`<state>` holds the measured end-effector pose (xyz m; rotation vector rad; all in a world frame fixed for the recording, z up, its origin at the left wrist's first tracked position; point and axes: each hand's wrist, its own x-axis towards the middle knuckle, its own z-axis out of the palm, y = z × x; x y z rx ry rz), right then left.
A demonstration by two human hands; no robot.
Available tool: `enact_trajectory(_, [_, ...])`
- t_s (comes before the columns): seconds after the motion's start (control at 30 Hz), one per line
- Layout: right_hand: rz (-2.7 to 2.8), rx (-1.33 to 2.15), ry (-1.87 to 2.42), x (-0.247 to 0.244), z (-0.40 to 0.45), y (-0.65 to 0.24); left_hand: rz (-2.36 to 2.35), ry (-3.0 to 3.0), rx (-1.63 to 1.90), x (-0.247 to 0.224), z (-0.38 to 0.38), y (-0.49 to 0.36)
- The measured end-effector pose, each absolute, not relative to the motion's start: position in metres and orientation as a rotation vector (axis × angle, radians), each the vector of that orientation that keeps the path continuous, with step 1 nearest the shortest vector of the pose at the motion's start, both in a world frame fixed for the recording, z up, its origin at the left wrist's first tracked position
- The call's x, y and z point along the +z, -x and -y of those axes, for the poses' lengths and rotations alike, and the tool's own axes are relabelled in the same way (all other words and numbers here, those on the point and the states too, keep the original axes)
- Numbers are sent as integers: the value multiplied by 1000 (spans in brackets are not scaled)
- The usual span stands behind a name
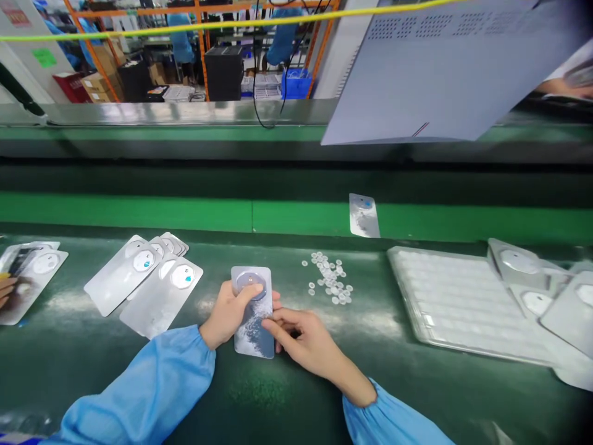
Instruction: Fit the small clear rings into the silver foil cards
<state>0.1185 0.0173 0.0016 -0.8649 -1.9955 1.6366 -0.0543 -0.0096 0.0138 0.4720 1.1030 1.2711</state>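
Observation:
A grey rectangular card with a round disc at its top (252, 312) lies in both my hands over the dark green bench. My left hand (228, 312) grips its left side, thumb pressed on the disc. My right hand (303, 341) pinches its lower right edge. Both sleeves are light blue. A loose heap of small clear round pieces (330, 279) lies just beyond my right hand.
Fanned cards with white discs (146, 278) lie at left. More cards and another person's fingers (5, 290) are at the far left edge. A clear blister tray (463, 303) and stacked cards (542, 287) sit at right. One card (364, 215) rests on the green conveyor belt.

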Motion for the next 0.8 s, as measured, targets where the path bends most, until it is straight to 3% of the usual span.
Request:
enact_trajectory(0.17, [1672,1335,994,2,-20,-122,-1175,-710,1214,11,18,49])
enact_trajectory(0.37, [1563,1704,954,7,-12,-122,-1206,-809,1100,10,35,31])
enact_trajectory(0.8, [1276,1743,1142,10,-3,-112,-1171,-722,1051,14,37,27])
